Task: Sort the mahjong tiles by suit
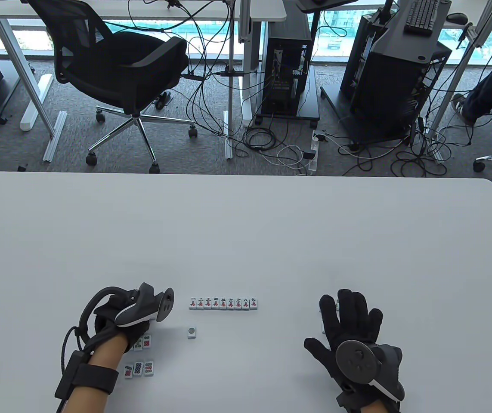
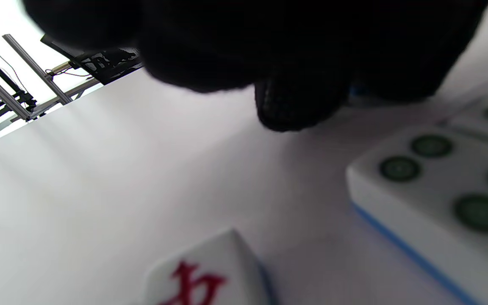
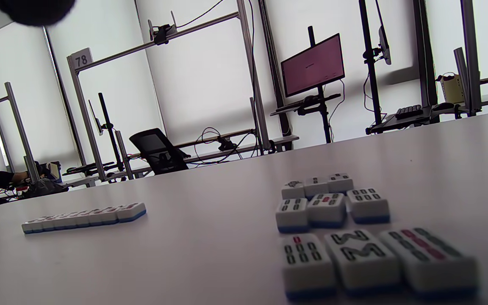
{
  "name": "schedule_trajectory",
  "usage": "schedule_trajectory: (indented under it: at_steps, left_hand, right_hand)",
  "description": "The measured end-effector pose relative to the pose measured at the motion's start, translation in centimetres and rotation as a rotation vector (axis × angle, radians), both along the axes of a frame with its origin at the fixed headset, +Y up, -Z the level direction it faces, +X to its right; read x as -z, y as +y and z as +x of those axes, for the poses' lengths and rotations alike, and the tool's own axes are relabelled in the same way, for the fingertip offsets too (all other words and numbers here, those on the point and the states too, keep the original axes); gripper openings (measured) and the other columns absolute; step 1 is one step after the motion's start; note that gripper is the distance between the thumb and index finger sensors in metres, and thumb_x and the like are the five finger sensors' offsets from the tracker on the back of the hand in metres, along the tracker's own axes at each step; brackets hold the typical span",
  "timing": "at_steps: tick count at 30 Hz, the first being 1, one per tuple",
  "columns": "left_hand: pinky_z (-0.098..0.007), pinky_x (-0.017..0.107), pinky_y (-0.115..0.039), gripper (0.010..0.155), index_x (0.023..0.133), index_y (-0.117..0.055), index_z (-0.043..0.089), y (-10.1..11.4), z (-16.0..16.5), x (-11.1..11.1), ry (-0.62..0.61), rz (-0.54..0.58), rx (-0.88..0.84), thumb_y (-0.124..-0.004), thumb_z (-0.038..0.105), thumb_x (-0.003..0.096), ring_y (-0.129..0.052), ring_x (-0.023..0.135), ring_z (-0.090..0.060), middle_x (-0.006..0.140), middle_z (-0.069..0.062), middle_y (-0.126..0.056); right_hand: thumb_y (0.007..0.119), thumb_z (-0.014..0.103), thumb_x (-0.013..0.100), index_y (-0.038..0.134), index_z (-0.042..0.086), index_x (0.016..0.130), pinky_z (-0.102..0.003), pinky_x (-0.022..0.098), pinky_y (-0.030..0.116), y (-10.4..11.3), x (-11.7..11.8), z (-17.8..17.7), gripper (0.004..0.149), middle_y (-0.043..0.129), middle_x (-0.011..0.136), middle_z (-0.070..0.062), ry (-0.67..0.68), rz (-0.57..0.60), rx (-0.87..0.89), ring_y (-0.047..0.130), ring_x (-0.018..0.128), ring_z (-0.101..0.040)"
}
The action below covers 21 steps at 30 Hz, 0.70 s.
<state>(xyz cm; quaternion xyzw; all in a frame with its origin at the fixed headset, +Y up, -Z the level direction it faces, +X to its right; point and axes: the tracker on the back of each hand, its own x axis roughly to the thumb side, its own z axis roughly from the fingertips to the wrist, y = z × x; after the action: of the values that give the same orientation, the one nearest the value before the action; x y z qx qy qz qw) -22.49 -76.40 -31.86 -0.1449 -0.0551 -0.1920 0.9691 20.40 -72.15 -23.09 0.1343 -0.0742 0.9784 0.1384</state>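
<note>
Table view: tile row [image 1: 223, 303] between hands

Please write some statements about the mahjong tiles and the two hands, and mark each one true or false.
1. The character tiles lie in one straight row. True.
2. The right hand has its fingers spread flat. True.
3. A single circle tile touches the row. False: it lies apart, nearer the person.
4. The bamboo tiles are stacked in a tower. False: they lie flat in three rows.
5. The left hand rests beside the circle tiles. True.
</note>
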Motion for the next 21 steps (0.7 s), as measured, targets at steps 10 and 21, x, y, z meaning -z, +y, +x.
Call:
schedule_trajectory:
  at_steps: [10, 21]
  left_hand:
    - [-0.036, 0.027, -0.087, 0.062, 0.082, -0.082, 0.02, 4.3, -1.2, 1.3, 0.111, 0.089, -0.097, -0.087, 0.052, 0.0291, -0.099, 0.019, -0.009, 0.045, 0.016, -0.101]
    - [-0.033, 0.021, -0.086, 0.062, 0.08, -0.083, 0.018, 4.3, 8.8, -1.6, -0.215, 0.071, -0.247, -0.087, 0.054, 0.0287, -0.095, 0.011, -0.006, 0.038, 0.018, -0.1]
  right_hand:
    - [0.057, 0.066, 0.045, 0.006, 0.033, 0.106, -0.075, 0.069, 0.015, 0.0, 0.0, -0.1, 0.085, 0.001, 0.114, -0.013, 0.002, -0.005, 0.005, 0.002, 0.102, -0.044]
    - [0.057, 0.066, 0.045, 0.006, 0.033, 0.106, -0.075, 0.068, 0.015, -0.1, 0.0, -0.1, 0.085, 0.001, 0.114, -0.013, 0.003, -0.007, 0.005, 0.002, 0.102, -0.044]
